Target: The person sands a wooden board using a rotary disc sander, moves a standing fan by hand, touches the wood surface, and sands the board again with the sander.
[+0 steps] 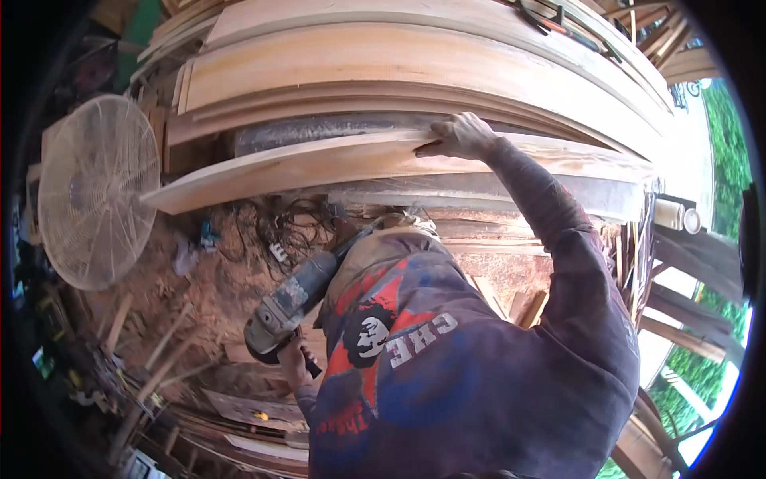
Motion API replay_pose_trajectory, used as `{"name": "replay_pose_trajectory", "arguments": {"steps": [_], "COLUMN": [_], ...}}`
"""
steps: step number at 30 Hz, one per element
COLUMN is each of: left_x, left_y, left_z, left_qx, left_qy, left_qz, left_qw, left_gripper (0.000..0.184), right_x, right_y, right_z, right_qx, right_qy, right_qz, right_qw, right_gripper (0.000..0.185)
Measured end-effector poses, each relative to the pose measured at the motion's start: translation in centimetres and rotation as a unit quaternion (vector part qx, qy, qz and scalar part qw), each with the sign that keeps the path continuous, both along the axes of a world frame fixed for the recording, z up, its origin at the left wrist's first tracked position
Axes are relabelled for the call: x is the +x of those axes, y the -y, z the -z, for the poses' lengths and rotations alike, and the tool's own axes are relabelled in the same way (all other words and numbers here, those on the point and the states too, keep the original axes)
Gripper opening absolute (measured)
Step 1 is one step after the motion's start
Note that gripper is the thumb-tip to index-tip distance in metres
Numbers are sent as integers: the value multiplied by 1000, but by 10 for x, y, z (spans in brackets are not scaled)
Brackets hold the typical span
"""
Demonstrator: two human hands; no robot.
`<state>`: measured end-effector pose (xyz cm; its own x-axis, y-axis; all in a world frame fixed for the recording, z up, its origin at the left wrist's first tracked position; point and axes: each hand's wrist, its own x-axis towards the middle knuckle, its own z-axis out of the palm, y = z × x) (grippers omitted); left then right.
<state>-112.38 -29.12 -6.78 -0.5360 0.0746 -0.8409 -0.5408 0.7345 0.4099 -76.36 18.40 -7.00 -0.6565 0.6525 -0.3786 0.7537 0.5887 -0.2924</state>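
So, plank (319, 162) runs left to right across mid-scene, just near side of the board stack (399, 60). Right hand (461, 136) clamped over its far edge, fingers hooked round. Left hand (294, 361) wrapped on the side handle of the grinder (291, 299), low left, apart from the plank. Cables (295, 227) lie between grinder and plank. Fan (100, 191) at left, beside plank's left end. Sawdust (215, 291) over the floor.

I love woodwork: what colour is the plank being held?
The wooden plank is pale tan, best seen in the head view.
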Motion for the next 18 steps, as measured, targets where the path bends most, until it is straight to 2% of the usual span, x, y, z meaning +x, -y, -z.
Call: {"name": "replay_pose_trajectory", "arguments": {"steps": [2, 3, 4, 6, 8, 10, 12, 15, 16, 18], "left_x": [6, 1, -5, -9, -14, -24, -30, -42, -46, -50], "left_y": [-17, -16, -12, -8, 0, 10, 20, 28, 29, 28], "left_z": [-17, -17, -12, -12, -10, -2, 3, 10, 12, 16], "left_qx": [-28, -31, -37, -42, -26, -13, -12, -17, -18, -19], "left_qy": [-31, -31, -18, -5, 10, 30, 39, 41, 43, 43], "left_qz": [16, 30, 54, 82, 86, 106, 110, 119, 120, 127], "left_qw": [999, 999, 998, 996, 996, 994, 993, 992, 992, 991], "left_gripper": [18, 18, 20, 23, 26, 26, 26, 26, 26, 25], "right_x": [-6, -1, 6, 6, 14, 42, 65, 113, 119, 150], "right_y": [-1, 1, 5, 25, 53, 89, 95, 94, 89, 76], "right_z": [-14, 1, 15, 8, 9, 5, 8, -7, -34, -34], "right_qx": [-23, 4, 46, 48, 118, 179, 212, 192, 132, 134], "right_qy": [44, -12, -5, -6, -29, 4, -23, 102, 122, 78], "right_qz": [6, 12, -2, 5, -24, -26, -5, 83, 143, 184], "right_qw": [999, 1000, 999, 999, 992, 983, 977, 973, 973, 971], "right_gripper": [71, 72, 73, 70, 61, 51, 66, 95, 96, 97]}}
